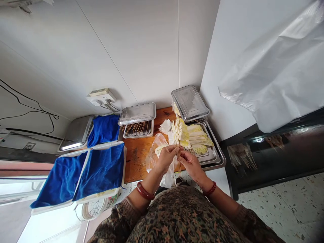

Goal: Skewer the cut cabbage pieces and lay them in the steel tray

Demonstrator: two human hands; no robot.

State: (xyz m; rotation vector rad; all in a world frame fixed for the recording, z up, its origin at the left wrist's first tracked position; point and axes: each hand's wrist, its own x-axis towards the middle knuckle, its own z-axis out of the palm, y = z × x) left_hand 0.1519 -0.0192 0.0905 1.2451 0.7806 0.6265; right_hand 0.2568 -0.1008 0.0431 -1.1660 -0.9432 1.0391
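Note:
My left hand [167, 157] pinches the wooden sticks of a small bundle of skewers [177, 130]. White and pale yellow pieces are threaded on their far ends, which point away from me. Close beside it, my right hand [191, 165] has its fingers closed on the same sticks, a little lower. The bare stick ends hang down toward my body. Just right of the skewers, yellow-green cabbage leaves [198, 136] lie in a metal tray [216, 157]. A clear plastic bag [152, 153] with pale pieces in it sits by my left wrist, partly hidden by it.
A metal lid [190, 103] leans over the tray's far end. Another lid [138, 113] rests above a tray of skewers [138, 128] on the wooden table [135, 157]. Blue cloths [101, 170] cover containers at left. More skewers [242, 156] lie in a dark case at right.

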